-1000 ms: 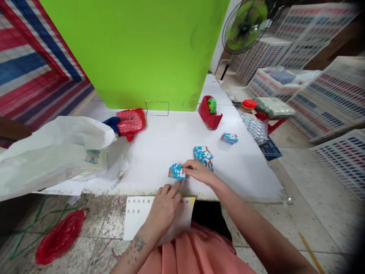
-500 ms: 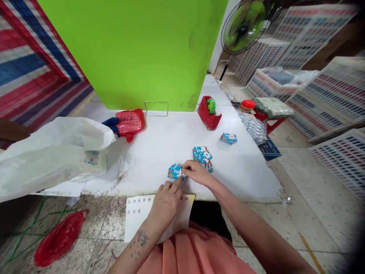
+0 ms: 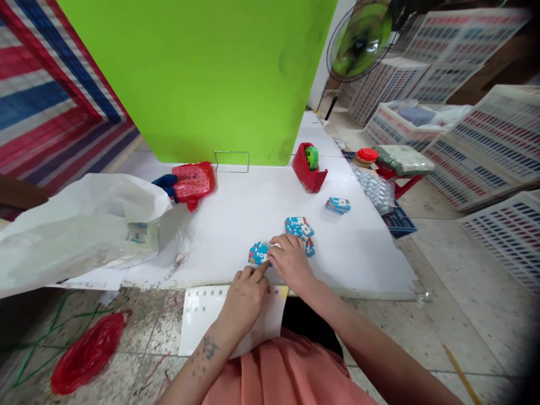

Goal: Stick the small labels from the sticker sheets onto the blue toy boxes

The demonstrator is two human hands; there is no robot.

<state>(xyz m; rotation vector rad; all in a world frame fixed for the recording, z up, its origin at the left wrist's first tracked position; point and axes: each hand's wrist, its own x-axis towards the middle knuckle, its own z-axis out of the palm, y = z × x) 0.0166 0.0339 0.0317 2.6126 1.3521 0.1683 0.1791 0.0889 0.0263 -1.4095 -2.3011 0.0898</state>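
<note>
Blue printed cards [image 3: 258, 253] lie in a small pile at the table's near edge. My left hand [image 3: 250, 289] rests just below them, its index finger stretched to the pile's right end and its other fingers curled. My right hand [image 3: 291, 260] is at the right end of that pile, its fingers bent and close together; whatever they pinch is too small to make out. Beyond it lies a loose spread of blue cards [image 3: 298, 226], partly covered by this hand. A neat stack of blue cards [image 3: 338, 205] sits farther right. Under my left hand is a white sheet [image 3: 202, 323] with rows of small squares.
A red tape dispenser [image 3: 310, 169] stands toward the back, before a large green board [image 3: 202, 79]. To the left are a red package [image 3: 194, 183] and a big whitish bag [image 3: 84, 225]. White ties [image 3: 185, 244] lie between bag and cards.
My right hand has turned and shifted slightly, now covering more of the loose cards. The white sheet has slid a little to the left. My left hand has barely moved.
</note>
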